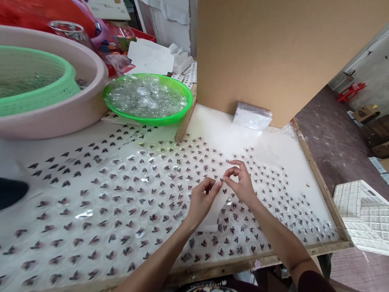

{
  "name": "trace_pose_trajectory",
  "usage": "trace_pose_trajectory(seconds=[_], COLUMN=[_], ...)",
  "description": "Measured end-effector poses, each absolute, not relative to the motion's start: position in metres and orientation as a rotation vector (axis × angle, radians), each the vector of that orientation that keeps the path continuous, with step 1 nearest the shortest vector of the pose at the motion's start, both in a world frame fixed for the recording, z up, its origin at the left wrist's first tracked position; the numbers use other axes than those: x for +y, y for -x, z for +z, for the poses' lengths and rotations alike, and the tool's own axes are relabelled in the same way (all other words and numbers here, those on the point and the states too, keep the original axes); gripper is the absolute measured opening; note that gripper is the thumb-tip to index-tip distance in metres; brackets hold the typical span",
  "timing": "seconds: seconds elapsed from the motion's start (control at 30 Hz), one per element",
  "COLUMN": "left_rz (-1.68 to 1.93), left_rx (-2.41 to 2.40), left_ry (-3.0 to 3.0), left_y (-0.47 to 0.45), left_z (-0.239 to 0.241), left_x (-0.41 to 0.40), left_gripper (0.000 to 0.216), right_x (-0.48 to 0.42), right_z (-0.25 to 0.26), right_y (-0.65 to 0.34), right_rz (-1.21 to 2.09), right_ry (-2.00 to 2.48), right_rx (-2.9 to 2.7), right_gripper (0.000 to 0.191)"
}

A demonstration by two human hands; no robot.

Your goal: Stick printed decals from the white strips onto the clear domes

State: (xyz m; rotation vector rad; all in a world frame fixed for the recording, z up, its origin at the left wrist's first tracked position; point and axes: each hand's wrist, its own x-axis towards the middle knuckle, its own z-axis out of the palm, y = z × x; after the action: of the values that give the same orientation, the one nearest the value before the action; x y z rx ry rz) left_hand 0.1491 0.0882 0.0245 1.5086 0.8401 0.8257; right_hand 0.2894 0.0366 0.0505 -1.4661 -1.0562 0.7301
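My left hand [204, 199] is closed on a white backing sheet [209, 221], which hangs below its fingers. The thumb and index finger of my right hand [241, 181] pinch at the sheet's upper edge, where a small dark sticker [221, 180] shows between the fingertips of both hands. Its other fingers are raised and curved. Under and around both hands lie many clear round plastic discs [165, 218], each bearing a dark leaf-shaped mark with a reddish patch. They are spread in loose rows over the white tabletop [291, 148].
A green bowl [146, 118] of clear plastic pieces stands at the back left, beside a pink basin [88, 107] holding a green basket [68, 87]. A large cardboard sheet [273, 52] rises behind a clear-wrapped stack [252, 116]. Wooden strips [319, 182] edge the table; a white crate [361, 211] is right.
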Motion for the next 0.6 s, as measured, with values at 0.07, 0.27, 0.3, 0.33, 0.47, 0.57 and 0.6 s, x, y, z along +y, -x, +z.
trace_pose_trajectory(seconds=[0.07,0.27,0.3,0.33,0.47,0.57,0.6], left_rz=[0.815,0.793,0.789,0.784,0.776,0.790,0.794], left_rx=[0.831,0.824,0.826,0.829,0.841,0.848,0.849], left_ry=[-1.506,-1.500,-1.502,-1.505,-1.522,-1.528,-1.531], left_y=[-0.149,-0.150,-0.150,-0.150,-0.150,-0.150,-0.150], left_z=[0.024,0.023,0.024,0.024,0.026,0.026,0.026], left_x=[0.088,0.087,0.087,0.087,0.087,0.088,0.088], left_gripper=[0.031,0.031,0.030,0.030,0.031,0.032,0.032], right_x=[0.037,0.042,0.045,0.048,0.058,0.063,0.065], right_z=[0.053,0.060,0.056,0.051,0.025,0.010,0.007], right_y=[-0.292,-0.381,-0.402,-0.422,-0.472,-0.480,-0.480], right_rz=[0.698,0.377,0.332,0.328,0.421,0.422,0.413], right_ry=[1.433,1.553,1.589,1.636,1.835,1.905,1.924], right_rx=[-1.012,-0.829,-0.787,-0.749,-0.664,-0.684,-0.695], right_gripper=[0.042,0.051,0.051,0.051,0.052,0.053,0.053])
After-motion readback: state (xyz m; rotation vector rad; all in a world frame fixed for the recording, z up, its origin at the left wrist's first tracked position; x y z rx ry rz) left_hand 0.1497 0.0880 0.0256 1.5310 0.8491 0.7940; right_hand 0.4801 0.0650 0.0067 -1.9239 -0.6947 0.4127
